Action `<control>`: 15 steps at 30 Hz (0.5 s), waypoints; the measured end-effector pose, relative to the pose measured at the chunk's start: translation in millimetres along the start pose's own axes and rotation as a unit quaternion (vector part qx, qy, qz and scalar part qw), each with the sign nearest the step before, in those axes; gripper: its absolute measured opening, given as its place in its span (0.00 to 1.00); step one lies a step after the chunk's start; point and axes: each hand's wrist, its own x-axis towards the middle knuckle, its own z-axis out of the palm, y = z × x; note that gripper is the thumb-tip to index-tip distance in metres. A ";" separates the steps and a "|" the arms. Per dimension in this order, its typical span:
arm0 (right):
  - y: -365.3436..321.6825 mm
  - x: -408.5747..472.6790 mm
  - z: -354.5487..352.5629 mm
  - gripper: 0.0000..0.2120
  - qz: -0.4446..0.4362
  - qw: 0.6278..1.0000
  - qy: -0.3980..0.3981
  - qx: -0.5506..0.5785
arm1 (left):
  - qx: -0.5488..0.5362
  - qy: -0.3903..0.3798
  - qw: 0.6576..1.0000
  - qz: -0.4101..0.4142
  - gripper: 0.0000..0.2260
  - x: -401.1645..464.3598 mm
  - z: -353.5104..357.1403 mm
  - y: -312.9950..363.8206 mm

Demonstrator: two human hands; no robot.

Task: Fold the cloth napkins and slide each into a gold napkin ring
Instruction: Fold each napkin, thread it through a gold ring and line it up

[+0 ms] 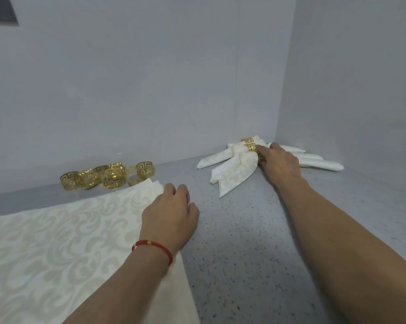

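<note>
A stack of flat white damask napkins [57, 249] lies at the near left of the grey speckled counter [244, 242]. My left hand [171, 213], with a red cord bracelet on the wrist, hovers over the stack's far right corner with fingers loosely curled, holding nothing. Several gold napkin rings [108, 176] are heaped against the back wall. In the far right corner lie folded napkins in gold rings [248, 146]. My right hand [279, 162] rests on the nearest folded napkin [232, 174], its fingers at that napkin's ring.
Pale grey walls close the counter at the back and right, meeting in the corner behind the ringed napkins. Bare speckled counter stretches between the flat stack and the ringed bundle and toward the near right.
</note>
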 end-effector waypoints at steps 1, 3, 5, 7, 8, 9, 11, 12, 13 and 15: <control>0.2 2.6 1.7 0.10 -0.003 1.000 -0.002 0.001 | 0.002 0.001 1.000 0.001 0.06 -0.2 0.8 -0.2; 0.6 5.6 5.0 0.11 -0.006 1.000 -0.008 -0.002 | 0.003 0.000 1.000 -0.001 0.06 0.3 1.1 0.0; 0.3 7.2 7.0 0.16 -0.002 1.000 -0.022 -0.003 | 0.007 0.000 1.000 0.000 0.06 1.2 1.3 0.0; 0.0 3.2 3.9 0.25 0.002 0.999 -0.033 -0.001 | 0.009 0.000 1.000 -0.001 0.06 0.9 1.8 -0.6; -0.9 -0.2 0.7 0.29 0.010 0.999 -0.036 0.014 | 0.008 -0.002 1.000 -0.003 0.06 0.9 1.8 -1.3; -1.7 -6.0 -3.3 0.32 0.021 0.999 -0.034 0.030 | 0.005 -0.005 1.000 -0.005 0.06 1.3 0.8 -2.0; -6.5 -21.8 -16.7 0.32 0.047 0.997 -0.023 0.058 | 0.004 -0.023 1.000 -0.013 0.05 2.6 -1.4 -2.0; -9.7 -31.4 -23.7 0.30 0.060 0.996 -0.022 0.065 | 0.004 -0.036 0.999 -0.016 0.05 3.1 -1.6 -1.4; -14.6 -43.3 -33.2 0.27 0.066 0.996 -0.024 0.063 | 0.000 -0.050 0.999 -0.022 0.05 2.0 -4.0 -0.7; -33.2 -73.4 -54.8 0.22 0.061 0.996 -0.038 0.053 | -0.041 -0.082 0.994 -0.052 0.06 2.1 -9.1 1.1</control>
